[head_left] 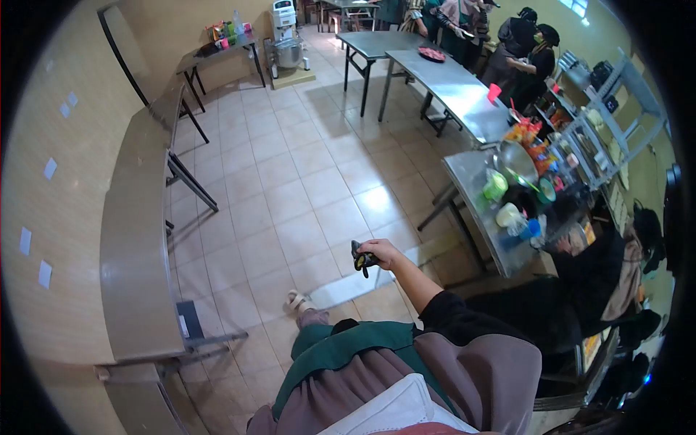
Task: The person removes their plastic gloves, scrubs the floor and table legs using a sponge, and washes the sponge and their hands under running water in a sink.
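My right hand (382, 254) reaches out ahead of my body, above the tiled floor, with its fingers closed round a small black object with yellow-green parts (362, 260). A dark strip hangs down from this object, and its exact kind is too small to make out. My left hand does not show. Below the arm are my green apron (348, 351) and one foot in a light sandal (298, 301).
Brown tables (138, 239) line the left wall. On the right, a metal table (471, 181) carries bowls, bags and cups. Several people stand beyond it, and others are close on my right. A large mixer (288, 47) stands at the back.
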`<state>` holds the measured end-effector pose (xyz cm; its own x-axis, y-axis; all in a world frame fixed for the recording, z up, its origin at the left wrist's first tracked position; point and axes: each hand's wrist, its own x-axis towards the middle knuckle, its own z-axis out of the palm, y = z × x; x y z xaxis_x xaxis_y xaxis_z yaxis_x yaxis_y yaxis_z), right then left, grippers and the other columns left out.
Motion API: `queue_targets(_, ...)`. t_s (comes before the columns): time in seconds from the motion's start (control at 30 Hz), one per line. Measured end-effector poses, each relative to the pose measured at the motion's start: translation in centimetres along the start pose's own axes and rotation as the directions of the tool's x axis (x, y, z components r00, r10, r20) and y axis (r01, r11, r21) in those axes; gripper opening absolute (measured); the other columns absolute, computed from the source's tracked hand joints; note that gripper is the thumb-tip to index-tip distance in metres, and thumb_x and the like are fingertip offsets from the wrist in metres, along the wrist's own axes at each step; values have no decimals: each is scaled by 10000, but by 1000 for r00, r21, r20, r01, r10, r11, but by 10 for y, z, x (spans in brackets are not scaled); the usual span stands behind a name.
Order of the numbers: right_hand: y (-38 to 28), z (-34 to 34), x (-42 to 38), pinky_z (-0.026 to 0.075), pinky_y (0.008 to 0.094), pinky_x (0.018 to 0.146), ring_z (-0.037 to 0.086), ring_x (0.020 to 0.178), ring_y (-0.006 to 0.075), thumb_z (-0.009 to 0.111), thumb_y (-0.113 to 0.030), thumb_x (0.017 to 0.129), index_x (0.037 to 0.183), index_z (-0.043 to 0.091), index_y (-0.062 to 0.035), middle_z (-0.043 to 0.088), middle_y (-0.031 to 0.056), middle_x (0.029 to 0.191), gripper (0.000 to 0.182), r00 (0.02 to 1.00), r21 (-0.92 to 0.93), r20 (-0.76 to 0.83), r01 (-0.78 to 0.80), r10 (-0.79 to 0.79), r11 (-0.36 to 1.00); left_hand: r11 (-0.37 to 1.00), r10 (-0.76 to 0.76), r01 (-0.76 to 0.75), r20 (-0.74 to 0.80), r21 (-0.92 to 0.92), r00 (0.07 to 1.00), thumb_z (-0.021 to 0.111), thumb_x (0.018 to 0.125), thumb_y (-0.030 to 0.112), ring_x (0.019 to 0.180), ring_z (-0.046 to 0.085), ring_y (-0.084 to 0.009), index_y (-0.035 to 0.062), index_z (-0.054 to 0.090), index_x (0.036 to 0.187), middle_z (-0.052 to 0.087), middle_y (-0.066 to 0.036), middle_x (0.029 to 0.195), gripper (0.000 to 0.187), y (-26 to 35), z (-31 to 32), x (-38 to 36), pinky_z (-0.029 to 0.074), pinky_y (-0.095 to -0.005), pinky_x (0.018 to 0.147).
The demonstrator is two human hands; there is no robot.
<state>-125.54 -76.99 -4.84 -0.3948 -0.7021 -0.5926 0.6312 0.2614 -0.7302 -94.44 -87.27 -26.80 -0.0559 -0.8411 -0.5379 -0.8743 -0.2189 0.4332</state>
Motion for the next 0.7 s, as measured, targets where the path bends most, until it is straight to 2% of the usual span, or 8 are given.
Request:
queue_targets(0.13, -53, 43, 118, 510, 299, 636, 606, 680, 187, 651, -63, 683, 826, 601, 22, 620, 111, 786, 174, 999, 21, 37, -16, 15, 1000, 952, 228, -214, -41, 217, 973, 511, 726, 191, 858, 564, -371, -24, 577, 925, 593, -233, 893, 300, 90, -59, 140, 443, -428, 713)
queue_targets(0.23, -101, 94, 177, 508, 297, 645, 600, 688, 186, 645, -62, 687, 828, 601, 20, 619, 106, 792, 169, 999, 53, -49, -9, 11, 999, 868, 386, -361, -6, 342, 922, 506, 727, 202, 858, 564, -378, -10, 583, 929, 593, -237, 900, 303, -28, -185, 243, 445, -435, 701)
queue_targets(0.3, -126, 117, 224, 506, 291, 637, 599, 693, 181, 641, -60, 693, 822, 600, 19, 618, 104, 791, 157, 998, 83, -49, -20, 25, 996, 763, 493, -462, 55, 453, 868, 503, 727, 209, 858, 564, -382, -1, 588, 933, 593, -240, 905, 306, -14, -221, 295, 447, -440, 693)
queue_targets(0.33, -144, 128, 246, 506, 293, 624, 603, 681, 182, 645, -63, 692, 820, 606, 22, 620, 101, 777, 159, 999, 104, -43, -18, 23, 994, 966, 192, -187, -15, 179, 981, 513, 730, 221, 900, 554, -382, -4, 558, 1005, 580, -238, 967, 358, 50, -236, 332, 444, -437, 721)
queue_targets(0.37, -159, 136, 269, 507, 295, 612, 607, 670, 183, 650, -66, 690, 818, 611, 25, 623, 98, 763, 161, 999, 122, -36, -11, 15, 993, 981, 104, -121, 119, 152, 988, 544, 767, 254, 1109, 458, -364, -47, 452, 1176, 493, -254, 1157, 516, 136, -267, 350, 364, -381, 931)
queue_targets(0.57, -249, 153, 438, 512, 297, 598, 609, 653, 179, 658, -64, 686, 791, 610, 13, 621, 98, 755, 138, 996, 150, -83, -21, 34, 988, 897, 345, -302, 85, -323, 935, 549, 760, 235, 918, 545, -356, 0, 560, 996, 571, -240, 973, 334, 393, -299, 546, 426, -417, 789)
queue_targets(0.63, -288, 155, 511, 508, 291, 585, 607, 631, 176, 657, -57, 682, 781, 614, 7, 620, 98, 743, 125, 1000, 96, -14, -6, 7, 995, 938, 325, -323, -6, -128, 946, 546, 756, 230, 966, 535, -355, -1, 545, 1048, 561, -238, 1015, 372, 431, -301, 571, 418, -410, 825)
queue_targets(0.7, -351, 174, 563, 505, 286, 576, 607, 631, 177, 647, -58, 685, 776, 615, 11, 624, 105, 746, 119, 1000, 61, -17, -25, 26, 998, 992, 123, -124, 24, 9, 992, 543, 752, 237, 1035, 505, -362, -13, 511, 1115, 535, -247, 1082, 442, 415, -279, 632, 397, -399, 877)
